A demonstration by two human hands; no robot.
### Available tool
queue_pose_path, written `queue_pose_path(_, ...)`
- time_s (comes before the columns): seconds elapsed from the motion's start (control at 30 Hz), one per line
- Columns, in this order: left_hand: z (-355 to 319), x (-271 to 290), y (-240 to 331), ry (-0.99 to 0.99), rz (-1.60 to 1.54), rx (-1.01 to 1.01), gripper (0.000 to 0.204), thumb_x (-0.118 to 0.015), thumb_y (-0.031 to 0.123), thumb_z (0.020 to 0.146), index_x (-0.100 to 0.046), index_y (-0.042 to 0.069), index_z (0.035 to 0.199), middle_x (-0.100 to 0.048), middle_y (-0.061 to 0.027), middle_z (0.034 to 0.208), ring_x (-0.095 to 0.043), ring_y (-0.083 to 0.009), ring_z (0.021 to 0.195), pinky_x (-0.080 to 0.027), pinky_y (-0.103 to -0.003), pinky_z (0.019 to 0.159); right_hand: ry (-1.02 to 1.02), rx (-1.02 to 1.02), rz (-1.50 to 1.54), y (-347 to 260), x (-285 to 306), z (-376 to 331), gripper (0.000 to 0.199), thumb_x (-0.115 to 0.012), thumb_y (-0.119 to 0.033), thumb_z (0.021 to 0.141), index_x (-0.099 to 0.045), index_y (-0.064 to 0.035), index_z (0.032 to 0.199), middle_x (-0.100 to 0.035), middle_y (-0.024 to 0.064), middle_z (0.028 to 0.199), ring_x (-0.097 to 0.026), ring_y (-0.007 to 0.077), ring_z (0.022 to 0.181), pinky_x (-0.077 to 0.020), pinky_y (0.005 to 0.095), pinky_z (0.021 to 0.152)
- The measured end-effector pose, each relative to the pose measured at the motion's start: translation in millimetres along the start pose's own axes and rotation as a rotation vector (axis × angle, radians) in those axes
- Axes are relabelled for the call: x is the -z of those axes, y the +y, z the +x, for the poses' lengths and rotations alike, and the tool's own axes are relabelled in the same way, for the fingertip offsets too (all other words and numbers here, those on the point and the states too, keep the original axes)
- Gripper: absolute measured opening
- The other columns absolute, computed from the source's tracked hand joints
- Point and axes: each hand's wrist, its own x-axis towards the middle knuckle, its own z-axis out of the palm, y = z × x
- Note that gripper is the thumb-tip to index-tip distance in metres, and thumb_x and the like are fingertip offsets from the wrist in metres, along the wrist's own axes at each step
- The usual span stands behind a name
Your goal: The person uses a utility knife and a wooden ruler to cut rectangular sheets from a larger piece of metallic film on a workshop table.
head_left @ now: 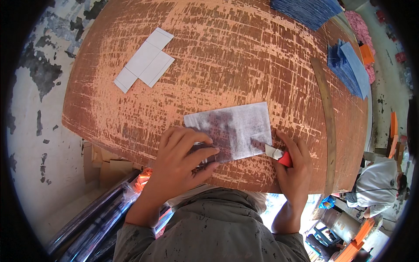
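A glossy silvery-grey rectangular sheet [248, 122] lies at the near side of the worn brown table. My left hand [183, 157] has its curled fingers over the sheet's near left part, with the thumb at the near edge, partly hiding that corner. My right hand [294, 168] grips a small tool with a red grip and a flat whitish end [275, 153], at the sheet's near right corner. The tool's exact kind is unclear. Farther left lies a white, stepped paper template [146, 59] with thin dark lines.
The scratched tabletop [227, 61] curves widely ahead. A long narrow strip [325, 118] lies to the right. Blue sheets stand in a stack [347, 67] and another pile [307, 11] at the far right. Shiny rolls [100, 218] lean below left; a person [377, 185] is beyond the right edge.
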Motion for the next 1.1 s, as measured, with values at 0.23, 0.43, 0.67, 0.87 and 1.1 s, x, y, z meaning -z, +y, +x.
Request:
queue_pose_path(0.23, 3, -2, -6, 0.018, -0.036, -0.024, 0.019, -0.089, 0.018, 0.084, -0.081, 0.014, 0.1, -0.07, -0.0003, 0.113, -0.064, -0.0264, 0.109, -0.049, -0.047, 0.099, -0.008, -0.012, 0.012, 2, -1, 0, 0.076, -0.082, 0.005, 0.068, -0.073, -0.0128, 0.141, -0.06, 0.0151, 0.104, -0.066, 0.0372, 0.095, -0.0531, 0.0491, 0.083)
queue_pose_path(0.43, 8, -3, -2, 0.023, 0.025, -0.035, 0.015, -0.087, 0.013, 0.087, -0.077, 0.012, 0.098, -0.071, -0.0013, 0.108, -0.065, -0.0258, 0.103, -0.05, -0.045, 0.093, 0.02, 0.006, 0.009, 2, -1, -1, 0.076, -0.082, 0.005, 0.067, -0.073, -0.0129, 0.141, -0.059, 0.0144, 0.103, -0.066, 0.0363, 0.095, -0.053, 0.0486, 0.082)
queue_pose_path(0.67, 8, -8, -8, 0.086, -0.041, 0.016, 0.014, -0.082, 0.007, 0.092, -0.075, 0.006, 0.104, -0.072, -0.0048, 0.11, -0.067, -0.0284, 0.1, -0.054, -0.043, 0.082, 0.014, -0.004, 0.023, 0, 0, 1, 0.076, -0.081, 0.006, 0.067, -0.074, -0.013, 0.14, -0.058, 0.0138, 0.1, -0.065, 0.0356, 0.093, -0.0531, 0.0479, 0.082)
queue_pose_path(0.87, 8, 2, -3, 0.034, -0.096, -0.018, 0.023, -0.085, 0.003, 0.086, -0.076, 0.004, 0.107, -0.072, -0.0068, 0.111, -0.07, -0.0296, 0.101, -0.057, -0.043, 0.087, 0.024, 0.008, 0.017, 3, -3, 1, 0.075, -0.081, 0.006, 0.067, -0.074, -0.0135, 0.139, -0.057, 0.0132, 0.098, -0.064, 0.0348, 0.091, -0.0528, 0.0474, 0.08)
queue_pose_path(1.1, -3, -6, -11, 0.046, -0.067, -0.058, 0.024, -0.087, 0.004, 0.081, -0.075, 0.005, 0.102, -0.071, -0.0068, 0.116, -0.07, -0.0284, 0.106, -0.058, -0.043, 0.089, 0.01, -0.001, 0.007, 2, 0, 1, 0.076, -0.081, 0.006, 0.066, -0.074, -0.0138, 0.139, -0.057, 0.0134, 0.099, -0.064, 0.0352, 0.091, -0.0526, 0.0476, 0.079)
